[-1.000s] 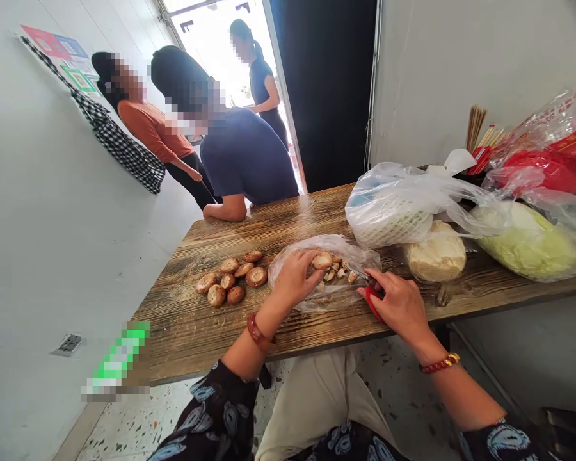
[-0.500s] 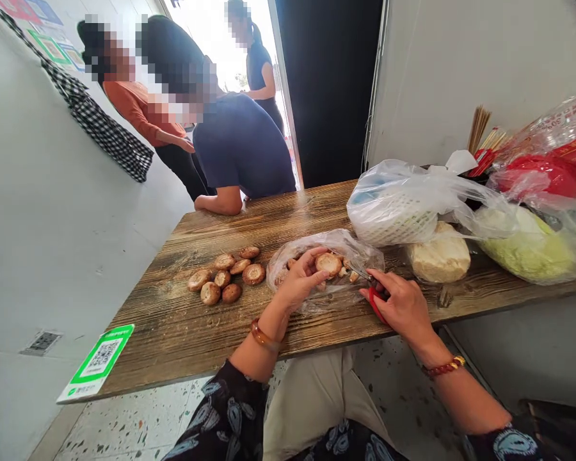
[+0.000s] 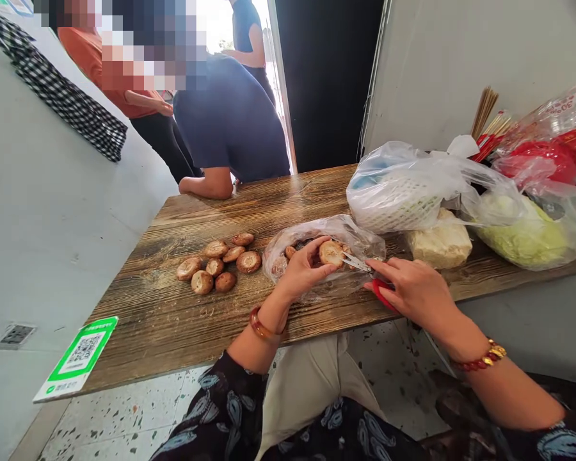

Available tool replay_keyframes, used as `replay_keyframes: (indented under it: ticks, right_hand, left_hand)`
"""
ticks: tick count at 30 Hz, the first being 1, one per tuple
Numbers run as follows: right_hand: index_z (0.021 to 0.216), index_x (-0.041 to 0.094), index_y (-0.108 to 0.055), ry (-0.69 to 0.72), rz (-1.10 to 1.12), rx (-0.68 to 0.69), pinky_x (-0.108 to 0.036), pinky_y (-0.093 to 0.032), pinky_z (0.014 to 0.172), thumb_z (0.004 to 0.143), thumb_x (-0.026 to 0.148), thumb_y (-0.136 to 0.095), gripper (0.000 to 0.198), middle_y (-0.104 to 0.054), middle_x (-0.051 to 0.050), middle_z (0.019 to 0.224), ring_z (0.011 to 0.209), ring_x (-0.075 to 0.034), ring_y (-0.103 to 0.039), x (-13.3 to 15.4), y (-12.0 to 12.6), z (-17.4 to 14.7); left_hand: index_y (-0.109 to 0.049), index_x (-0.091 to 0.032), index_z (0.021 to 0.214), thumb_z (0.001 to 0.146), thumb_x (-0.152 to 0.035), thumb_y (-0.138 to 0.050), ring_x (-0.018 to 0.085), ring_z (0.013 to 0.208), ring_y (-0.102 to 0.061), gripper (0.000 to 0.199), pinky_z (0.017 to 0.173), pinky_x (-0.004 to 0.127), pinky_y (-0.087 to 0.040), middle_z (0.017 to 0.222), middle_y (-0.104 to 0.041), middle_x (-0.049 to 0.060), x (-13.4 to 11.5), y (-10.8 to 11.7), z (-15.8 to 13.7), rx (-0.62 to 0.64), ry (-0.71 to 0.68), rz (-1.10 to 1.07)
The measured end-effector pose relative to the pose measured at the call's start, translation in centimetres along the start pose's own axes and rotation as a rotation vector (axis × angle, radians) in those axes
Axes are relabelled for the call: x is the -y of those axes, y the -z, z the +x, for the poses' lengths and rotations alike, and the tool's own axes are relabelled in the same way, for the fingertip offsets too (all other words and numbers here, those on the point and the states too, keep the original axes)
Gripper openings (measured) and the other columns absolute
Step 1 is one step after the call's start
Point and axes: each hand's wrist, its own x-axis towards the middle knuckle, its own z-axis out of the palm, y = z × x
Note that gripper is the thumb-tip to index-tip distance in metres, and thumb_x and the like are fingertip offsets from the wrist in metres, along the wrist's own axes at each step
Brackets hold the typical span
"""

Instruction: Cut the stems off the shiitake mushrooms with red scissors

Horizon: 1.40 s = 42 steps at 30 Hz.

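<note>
On the left wrist is one brown bangle (image 3: pixel 265 325), and on the right wrist one bracelet (image 3: pixel 484 360) of red and gold beads. The left hand (image 3: pixel 301 272) has its fingers round one brown mushroom (image 3: pixel 331 254). The right hand (image 3: pixel 416 291) grips one pair of red-handled scissors (image 3: pixel 358 262), the blades a bit apart at the mushroom's edge. On the near left corner of the wood worktop (image 3: pixel 163 333) is one green and white card (image 3: pixel 106 335) with one QR code (image 3: pixel 82 351); its small words are hard to read. Under the held mushroom lies one clear bag (image 3: pixel 312 227) with more bits inside, too hidden to count. Left of it sit eight loose mushrooms (image 3: pixel 214 267). To the right are one cabbage (image 3: pixel 523 234) in clear plastic, one white bag (image 3: pixel 388 186), some thin sticks (image 3: pixel 484 114) and one red and clear packet (image 3: pixel 564 109) with blurry print. Farther back are three people (image 3: pixel 233 121)
</note>
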Motion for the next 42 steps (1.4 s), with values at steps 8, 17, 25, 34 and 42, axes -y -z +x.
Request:
replay_keyframes:
  ticks: [8,17,25,34,42]
  right_hand:
    - [0.127,0.025,-0.065,-0.034,-0.061,0.253,-0.030,-0.034,0.061,0.094,0.038,-0.056,0.036,-0.072,-0.006,0.094,0.081,-0.022,-0.067,0.8,3.1,1.7]
    - [0.117,0.023,-0.068,-0.029,-0.094,0.412,-0.029,-0.034,0.058,0.094,0.038,-0.052,0.032,-0.071,-0.008,0.094,0.080,-0.022,-0.068,0.8,4.6,3.4]
    - [0.108,0.020,-0.070,-0.003,-0.075,0.494,-0.029,-0.036,0.059,0.093,0.028,-0.051,0.025,-0.075,-0.010,0.100,0.087,-0.023,-0.071,1.0,4.2,4.1]
    - [0.103,0.021,-0.069,-0.010,0.003,0.381,-0.029,-0.032,0.056,0.094,0.041,-0.054,0.027,-0.075,-0.008,0.093,0.080,-0.022,-0.070,0.5,4.5,2.7]
    - [0.097,0.025,-0.072,-0.085,0.074,0.401,-0.028,-0.029,0.055,0.090,0.050,-0.058,0.029,-0.077,-0.005,0.091,0.081,-0.022,-0.071,1.5,5.2,3.1]
  left_hand:
    - [-0.052,-0.015,0.139,0.066,-0.027,-0.084,0.031,0.117,-0.064,0.080,0.104,0.047,-0.050,0.135,-0.062,0.016,0.6,-0.2,0.1,0.025,0.010,0.000]
    - [-0.053,-0.013,0.140,0.066,-0.027,-0.082,0.032,0.120,-0.062,0.080,0.106,0.047,-0.048,0.136,-0.062,0.016,1.2,0.0,0.4,0.024,-0.036,0.086]
    - [-0.056,-0.013,0.135,0.064,-0.030,-0.085,0.031,0.117,-0.063,0.078,0.105,0.045,-0.048,0.131,-0.064,0.015,1.3,0.0,0.3,0.019,-0.006,0.100]
    - [-0.055,-0.017,0.117,0.064,-0.027,-0.086,0.022,0.106,-0.064,0.062,0.097,0.036,-0.051,0.116,-0.064,0.008,0.4,-0.5,0.1,-0.030,-0.043,0.005]
    - [-0.047,-0.019,0.111,0.062,-0.026,-0.083,0.020,0.095,-0.060,0.061,0.084,0.035,-0.053,0.106,-0.058,0.004,1.4,-0.6,0.4,-0.110,-0.150,0.239]
